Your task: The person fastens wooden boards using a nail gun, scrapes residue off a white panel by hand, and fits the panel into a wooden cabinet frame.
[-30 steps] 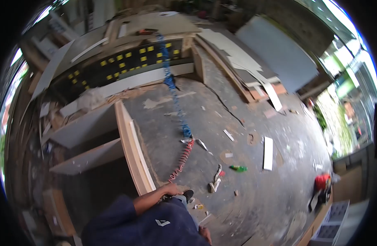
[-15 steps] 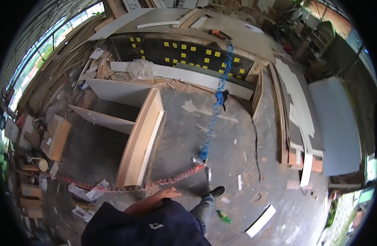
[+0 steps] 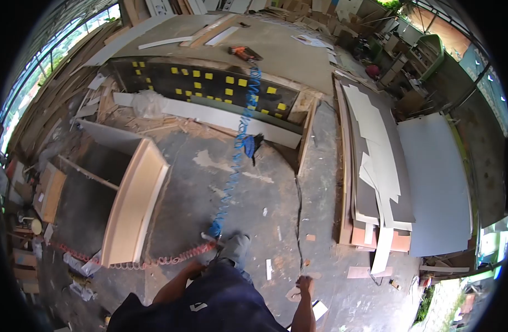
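"Are the left hand [image 3: 194, 269] and right hand [image 3: 305, 285] closed?"
"I can't tell for either grip."
"And the red coiled hose [image 3: 186, 255]?"
"Near the left hand, meeting the blue coiled hose [image 3: 215, 227] by the person's leg [image 3: 236, 250]."

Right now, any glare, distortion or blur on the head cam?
Head view: strong fisheye, black corners, the workbench's front edge looks bowed; head view: daylit ground at lower right is washed out; head view: the left hand and right hand are small, finger detail unclear.
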`<state>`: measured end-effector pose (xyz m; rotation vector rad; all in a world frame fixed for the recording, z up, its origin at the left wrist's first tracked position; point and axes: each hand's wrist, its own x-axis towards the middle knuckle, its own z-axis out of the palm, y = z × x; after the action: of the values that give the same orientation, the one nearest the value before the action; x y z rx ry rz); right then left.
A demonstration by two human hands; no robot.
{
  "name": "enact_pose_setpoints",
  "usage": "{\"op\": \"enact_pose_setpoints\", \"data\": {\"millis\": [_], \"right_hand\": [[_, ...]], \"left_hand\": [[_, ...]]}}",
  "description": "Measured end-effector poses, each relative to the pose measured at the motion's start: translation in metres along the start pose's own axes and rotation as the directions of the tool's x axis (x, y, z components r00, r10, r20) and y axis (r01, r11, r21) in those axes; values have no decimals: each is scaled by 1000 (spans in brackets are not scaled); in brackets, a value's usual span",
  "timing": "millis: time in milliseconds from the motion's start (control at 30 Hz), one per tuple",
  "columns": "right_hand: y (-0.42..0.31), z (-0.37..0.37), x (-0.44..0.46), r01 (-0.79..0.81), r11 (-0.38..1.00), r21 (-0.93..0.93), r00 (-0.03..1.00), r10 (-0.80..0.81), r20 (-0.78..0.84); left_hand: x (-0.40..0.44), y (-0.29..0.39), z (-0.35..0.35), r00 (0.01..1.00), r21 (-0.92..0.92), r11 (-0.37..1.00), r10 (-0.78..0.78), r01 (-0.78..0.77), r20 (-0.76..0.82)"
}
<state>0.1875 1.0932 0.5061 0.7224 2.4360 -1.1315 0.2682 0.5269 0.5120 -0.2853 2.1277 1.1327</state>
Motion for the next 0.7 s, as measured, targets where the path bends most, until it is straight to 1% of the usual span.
{"op": "enact_pose_setpoints", "data": {"millis": [33, 67, 100, 133, 167, 200, 233, 267, 300, 333, 367, 400, 433, 467, 500, 533, 567, 600, 633, 667, 700], "right_hand": [[-53, -19, 40, -59, 978, 200, 997, 66, -26], [-125, -24, 63, -104, 914, 392, 992, 124, -26], [-164, -30, 114, -85, 910, 406, 995, 97, -9], [-169, -13, 119, -83, 907, 413, 997, 77, 32], [-186, 5, 140, -42, 899, 435, 994, -4, 105], [-222, 3, 185, -20, 892, 452, 982, -68, 177], [-224, 16, 182, -24, 922, 387, 978, -58, 199], [-247, 18, 197, -19, 946, 325, 976, -52, 209], [-279, 14, 218, -38, 943, 331, 979, -31, 200], [-284, 19, 218, 14, 983, 181, 958, -65, 278], [-303, 18, 233, 85, 996, 38, 933, -92, 347], [-337, 12, 261, 64, 997, 47, 937, -77, 342], [-334, 12, 272, 184, 983, 9, 943, -179, 281], [-334, 10, 283, 281, 959, -33, 938, -267, 223], [-358, 0, 304, 347, 933, -98, 937, -339, 86], [-356, 0, 310, 356, 932, -66, 934, -354, 44], [-369, -10, 321, 351, 933, -83, 936, -348, 46], [-394, -28, 352, 341, 934, -109, 940, -337, 57], [-393, -28, 349, 342, 933, -109, 940, -338, 56], [-399, -33, 357, 363, 916, -168, 932, -358, 61], [-430, -48, 405, 408, 882, -235, 912, -403, 68]], "left_hand": [[12, -9, 7, 985, 186, 969, 171, -163, -27], [21, -3, 8, 940, 469, 830, 342, -303, 3], [71, 6, 3, 978, 466, 860, 179, -209, 108], [78, -8, 16, 983, 468, 870, 89, -154, 158], [86, -20, 26, 978, 476, 874, -1, -100, 207], [120, 13, 14, 975, 300, 944, -183, 137, 129], [120, 7, 21, 923, 92, 924, -378, 371, 75], [145, 19, 7, 928, 94, 929, -366, 359, 70], [172, 42, -22, 974, 71, 972, -218, 222, -53], [190, 44, -28, 983, 57, 988, -136, 144, -127], [206, 53, -37, 979, 56, 996, -52, 65, -199], [247, 77, -75, 989, 113, 986, -107, 119, -104], [264, 82, -85, 986, 159, 973, -163, 165, -29], [258, 153, -128, 956, 191, 944, -235, 267, -176], [340, 141, -155, 987, 85, 988, -118, 128, -107], [342, 164, -164, 975, 117, 982, -126, 149, -183], [347, 205, -190, 959, 153, 973, -129, 171, -253], [375, 259, -231, 967, 164, 972, -131, 169, -217], [380, 290, -253, 973, 178, 971, -126, 161, -192], [386, 319, -266, 972, 168, 973, -123, 157, -199], [419, 367, -289, 952, -48, 990, -142, 134, -272]]}}
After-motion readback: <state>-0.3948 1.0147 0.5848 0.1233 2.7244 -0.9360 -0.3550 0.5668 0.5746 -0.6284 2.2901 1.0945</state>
